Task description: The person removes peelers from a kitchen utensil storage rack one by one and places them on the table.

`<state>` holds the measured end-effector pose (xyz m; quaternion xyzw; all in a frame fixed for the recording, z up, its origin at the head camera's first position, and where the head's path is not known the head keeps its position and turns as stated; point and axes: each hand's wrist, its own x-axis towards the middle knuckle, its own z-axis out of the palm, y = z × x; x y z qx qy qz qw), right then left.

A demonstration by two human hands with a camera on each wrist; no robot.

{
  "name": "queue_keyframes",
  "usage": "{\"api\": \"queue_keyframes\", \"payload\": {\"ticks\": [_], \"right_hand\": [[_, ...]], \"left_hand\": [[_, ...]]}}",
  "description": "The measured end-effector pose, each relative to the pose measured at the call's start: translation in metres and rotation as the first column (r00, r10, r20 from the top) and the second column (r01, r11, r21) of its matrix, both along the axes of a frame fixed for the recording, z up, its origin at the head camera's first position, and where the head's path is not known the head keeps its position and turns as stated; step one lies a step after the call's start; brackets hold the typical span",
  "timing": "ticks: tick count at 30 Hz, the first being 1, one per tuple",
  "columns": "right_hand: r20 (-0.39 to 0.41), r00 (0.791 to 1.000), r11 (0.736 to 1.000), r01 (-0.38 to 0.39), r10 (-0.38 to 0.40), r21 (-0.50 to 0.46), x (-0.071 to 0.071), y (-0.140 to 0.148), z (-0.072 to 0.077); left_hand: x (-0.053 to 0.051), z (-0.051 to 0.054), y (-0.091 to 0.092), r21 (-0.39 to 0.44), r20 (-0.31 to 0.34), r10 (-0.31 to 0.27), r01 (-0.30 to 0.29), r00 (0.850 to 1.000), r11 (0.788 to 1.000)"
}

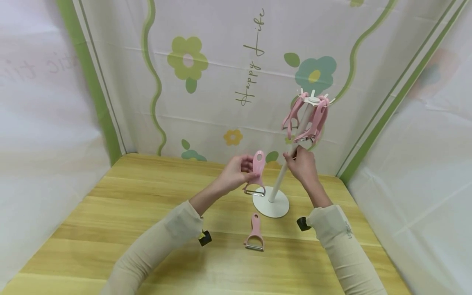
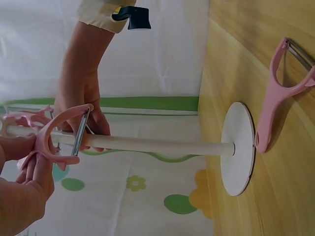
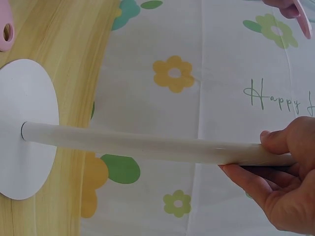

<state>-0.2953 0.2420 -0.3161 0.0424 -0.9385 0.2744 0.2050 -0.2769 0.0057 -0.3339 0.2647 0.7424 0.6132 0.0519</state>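
In the head view my left hand pinches a pink peeler between thumb and fingers, its loop end up and its blade down. My right hand grips the pole of a white stand, below the hooks. The right wrist view shows the thumb and fingers of the right hand around the pole. Several pink peelers hang from the hooks at the stand's top. Another pink peeler lies on the table in front of the stand's round base.
The wooden table carries the stand near its back edge. A patterned cloth rises behind it, with white cloth walls on both sides. Small black devices sit at both wrists.
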Motion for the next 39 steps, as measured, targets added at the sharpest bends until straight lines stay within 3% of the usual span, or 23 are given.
{"api": "queue_keyframes", "payload": {"ticks": [9,20,39], "right_hand": [[-0.013,1.0,1.0,-0.002,0.002,0.005,0.0,-0.001,-0.001],[-0.013,1.0,1.0,-0.003,0.003,0.002,0.0,-0.001,-0.001],[-0.02,1.0,1.0,0.002,-0.002,0.011,-0.001,-0.001,-0.002]], "left_hand": [[0.004,-0.009,-0.008,0.008,0.02,0.0,0.0,1.0,1.0],[0.008,-0.027,-0.018,-0.039,0.045,-0.008,0.009,0.999,0.999],[0.014,-0.068,-0.024,-0.09,0.141,-0.068,0.081,0.988,0.993]]}}
